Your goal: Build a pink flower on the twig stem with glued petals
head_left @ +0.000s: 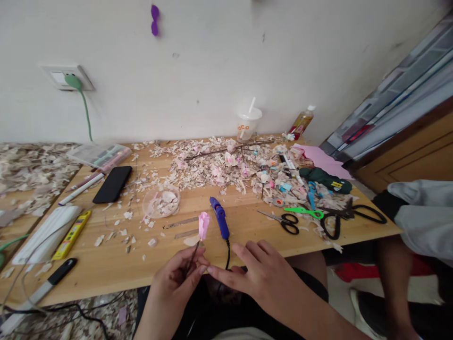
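My left hand (pixel 177 278) pinches a thin dark stem with a small pink paper flower (pixel 204 225) at its top, held upright over the table's front edge. My right hand (pixel 253 274) lies beside it with fingers stretched out, its fingertip touching the left hand's fingers near the stem. A blue glue gun (pixel 220 217) lies on the wooden table (pixel 106 264) just behind both hands, its black cord running down between them.
Pale paper scraps (pixel 219 163) cover the table's back. A clear bowl of scraps (pixel 161 200), a black phone (pixel 112 184), black scissors (pixel 288 222), green scissors (pixel 304 211), large black shears (pixel 350 215), a plastic cup (pixel 247 123), a bottle (pixel 300 123). Another person's sleeve (pixel 421 217) is at right.
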### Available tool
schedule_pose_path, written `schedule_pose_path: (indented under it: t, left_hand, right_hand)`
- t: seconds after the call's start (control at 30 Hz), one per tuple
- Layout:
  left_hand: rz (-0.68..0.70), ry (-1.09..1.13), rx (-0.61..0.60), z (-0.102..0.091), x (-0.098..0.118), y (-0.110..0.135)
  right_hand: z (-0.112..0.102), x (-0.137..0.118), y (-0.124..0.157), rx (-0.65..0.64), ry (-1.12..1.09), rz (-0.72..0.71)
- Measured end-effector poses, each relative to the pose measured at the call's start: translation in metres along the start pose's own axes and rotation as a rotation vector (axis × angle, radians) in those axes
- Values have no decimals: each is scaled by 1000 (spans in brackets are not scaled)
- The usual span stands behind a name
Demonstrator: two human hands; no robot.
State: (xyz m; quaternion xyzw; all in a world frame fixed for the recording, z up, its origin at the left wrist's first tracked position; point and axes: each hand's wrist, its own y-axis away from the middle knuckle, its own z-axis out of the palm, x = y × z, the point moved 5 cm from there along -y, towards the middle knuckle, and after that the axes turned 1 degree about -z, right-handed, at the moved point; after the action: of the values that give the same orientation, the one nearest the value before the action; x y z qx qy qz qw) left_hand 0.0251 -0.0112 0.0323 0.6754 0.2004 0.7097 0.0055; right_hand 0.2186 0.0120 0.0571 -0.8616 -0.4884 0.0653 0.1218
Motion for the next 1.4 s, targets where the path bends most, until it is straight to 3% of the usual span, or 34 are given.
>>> schedule_pose_path:
  t: [0.13,0.4,0.5,0.57,0.67,0.73,0.93,1.03,1.13,1.27,1.4]
  left_hand:
    - [8,40,-21,0,4,4]
    - [-11,107,6,-1,-9,9]
    - [-20,111,-36,-1,-11,3]
    - [-28,108,-44,-5,-15,-3]
    - [-48,114,15,-17,-26,-13]
    - [-47,110,49,-26,-32,-15]
    - [10,-62,98,-47,-33,-9]
    - [108,-160,142,-57,-26,-4]
    - [255,-245,204,-62,-19,2]
    - [466,-390,244,-63,-13,11]
    - [588,-661,298,-65,-10,19]
  right_hand:
    - [-1,3,-2,18,-37,-13]
    - [-2,3,-4,39,-87,-21]
    - [3,2,-1,48,-152,-7]
    - [8,5,4,127,-287,79]
    - [23,22,18,288,-460,403]
    - [37,33,24,322,-461,587]
    - [57,54,10,306,-443,682]
    - [43,50,1,399,-395,712]
    - [11,31,-7,528,-373,663]
    - [-21,7,-18,521,-396,534]
    - [-30,1,-19,530,-308,506]
